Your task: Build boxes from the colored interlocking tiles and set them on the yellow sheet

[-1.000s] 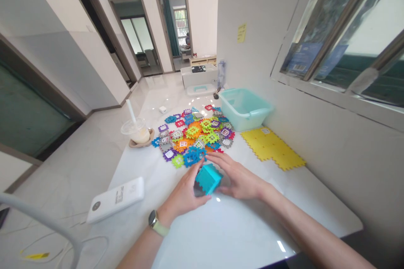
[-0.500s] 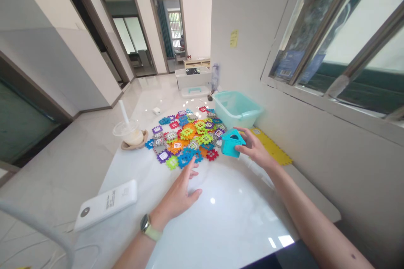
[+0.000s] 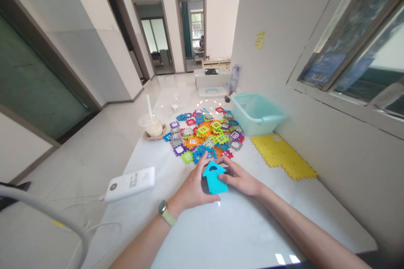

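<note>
Left hand and right hand both grasp the blue house-shaped block on the white table, just before the pile of interlocking tiles.

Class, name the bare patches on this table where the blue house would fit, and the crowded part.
Bare tabletop lies between the blue house and the near edge. A free strip runs between the power bank and the left hand, another between the right hand and the yellow mat. Crowded: beyond the house, the tile pile spreads toward the teal tub.
</note>
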{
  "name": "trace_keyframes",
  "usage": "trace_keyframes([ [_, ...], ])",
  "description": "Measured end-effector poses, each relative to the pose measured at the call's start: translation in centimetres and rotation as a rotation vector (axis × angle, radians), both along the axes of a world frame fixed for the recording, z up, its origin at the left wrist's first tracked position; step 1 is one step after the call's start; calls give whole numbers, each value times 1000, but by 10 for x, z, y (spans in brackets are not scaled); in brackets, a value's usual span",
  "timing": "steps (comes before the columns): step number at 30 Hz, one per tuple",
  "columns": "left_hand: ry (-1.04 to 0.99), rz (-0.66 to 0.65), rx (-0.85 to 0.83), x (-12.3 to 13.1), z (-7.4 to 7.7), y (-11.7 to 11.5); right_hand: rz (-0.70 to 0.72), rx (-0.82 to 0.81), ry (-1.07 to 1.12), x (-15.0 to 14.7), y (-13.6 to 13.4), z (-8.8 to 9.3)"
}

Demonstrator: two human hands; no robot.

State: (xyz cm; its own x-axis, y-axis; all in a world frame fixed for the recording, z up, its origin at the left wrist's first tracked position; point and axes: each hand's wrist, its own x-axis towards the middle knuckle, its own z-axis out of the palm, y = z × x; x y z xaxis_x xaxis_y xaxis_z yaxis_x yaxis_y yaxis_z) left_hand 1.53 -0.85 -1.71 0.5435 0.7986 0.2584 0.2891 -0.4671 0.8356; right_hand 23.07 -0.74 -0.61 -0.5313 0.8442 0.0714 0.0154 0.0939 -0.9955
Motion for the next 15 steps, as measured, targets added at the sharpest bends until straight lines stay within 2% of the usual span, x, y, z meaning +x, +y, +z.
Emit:
trace_keyframes([
  [9, 100, 12, 143, -6, 4, 5, -30, 40, -15, -1, -5, 0],
  [13, 158, -54, 202, -9, 6, 6, -159, 252, -171, 3, -3, -3],
  [15, 142, -36, 176, -11, 3, 9, -187, 351, -265, 6, -1, -6],
])
